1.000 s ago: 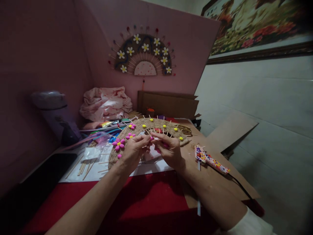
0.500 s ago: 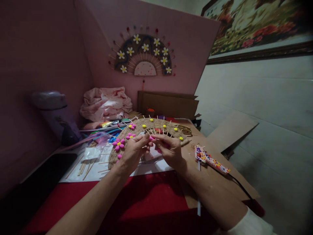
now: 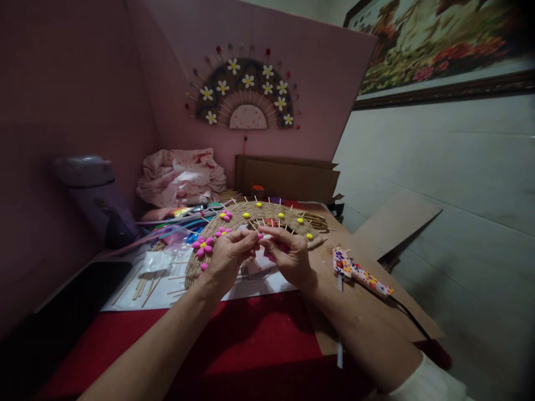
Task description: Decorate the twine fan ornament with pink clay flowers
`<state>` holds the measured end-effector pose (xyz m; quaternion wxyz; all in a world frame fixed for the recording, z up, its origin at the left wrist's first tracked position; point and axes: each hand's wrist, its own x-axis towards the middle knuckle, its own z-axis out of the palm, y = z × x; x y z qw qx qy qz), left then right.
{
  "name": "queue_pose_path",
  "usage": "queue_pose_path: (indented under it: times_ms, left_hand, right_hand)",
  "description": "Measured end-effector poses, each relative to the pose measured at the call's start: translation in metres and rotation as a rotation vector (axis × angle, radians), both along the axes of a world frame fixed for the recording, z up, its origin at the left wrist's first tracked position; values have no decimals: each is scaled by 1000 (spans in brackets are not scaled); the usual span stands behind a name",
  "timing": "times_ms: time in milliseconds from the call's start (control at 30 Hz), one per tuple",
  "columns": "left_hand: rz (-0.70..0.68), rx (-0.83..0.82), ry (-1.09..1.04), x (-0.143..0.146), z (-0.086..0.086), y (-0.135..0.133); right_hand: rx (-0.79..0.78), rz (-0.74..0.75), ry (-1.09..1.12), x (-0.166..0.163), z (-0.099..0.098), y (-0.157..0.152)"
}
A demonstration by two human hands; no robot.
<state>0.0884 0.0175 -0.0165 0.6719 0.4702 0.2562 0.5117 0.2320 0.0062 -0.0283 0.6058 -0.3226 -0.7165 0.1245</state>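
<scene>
My left hand and my right hand meet in front of me, fingertips closed on a small pink clay-like piece. More pink shows within the curled fingers of my right hand, mostly hidden. Just beyond lies an arched fan panel wound in tan cord, with thin sticks poking out of its edges. Pink flowers with yellow centres, such as one flower, sit on its left side. Bare yellow discs, one disc among them, run along its top and right. My hands cover part of the panel.
A flower-patterned glue gun lies on brown cardboard at right, its cord trailing off. Loose sticks and plastic bags rest on white paper at left. A dark slab, a purple bottle and bundled pink cloth stand beyond.
My fingers have shifted slightly around the pink piece, the right thumb and forefinger changing their angle. Everything else stays in place.
</scene>
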Motion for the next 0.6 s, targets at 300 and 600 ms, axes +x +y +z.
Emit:
queue_pose_path:
  times_ms: [300, 600]
  left_hand:
    - [-10, 8, 22, -1, 0, 1]
    - [-23, -3, 7, -1, -1, 2]
  right_hand:
    - [-31, -2, 25, 0, -2, 1]
    - [-95, 47, 57, 0, -1, -1]
